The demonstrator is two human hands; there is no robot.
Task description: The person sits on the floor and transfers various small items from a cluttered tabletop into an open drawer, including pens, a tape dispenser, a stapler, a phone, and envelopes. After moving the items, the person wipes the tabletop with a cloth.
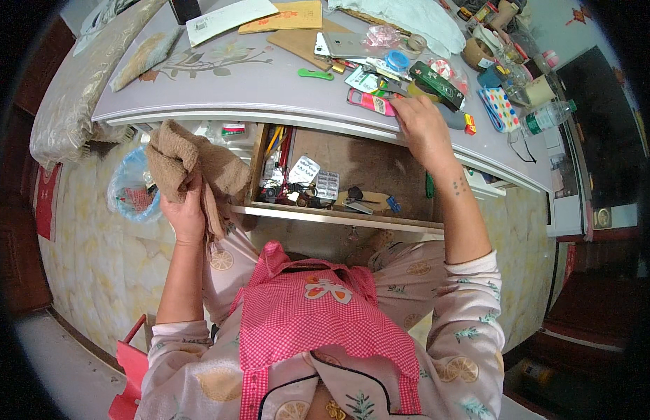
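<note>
Head view: just above the centre of the frame, best to handle the pink packet (367, 101) with light fingertips, lifting rather than sliding, so as not to drag the green box (437, 85) and loose bits crowded along the table (227, 94) at the upper right. Wise, too, to keep the brown towel (199, 164), left of centre, gathered up and clear of the drawer (367, 150) in the middle, with some risk of snagging a hanging fold on the drawer's near left corner.

As for the grip, with the right hand (422, 124), right of centre near the top: fingers bent close together at the packet's right end, apparently touching it. Impossible to tell whether pinching or merely resting, given fingertips partly hidden behind the knuckles. With the left hand (185, 213), at the middle left: clamped on the bunched towel, above the floor between the drawer and the bin (115, 190), with loose cloth spilling toward the right.
</note>
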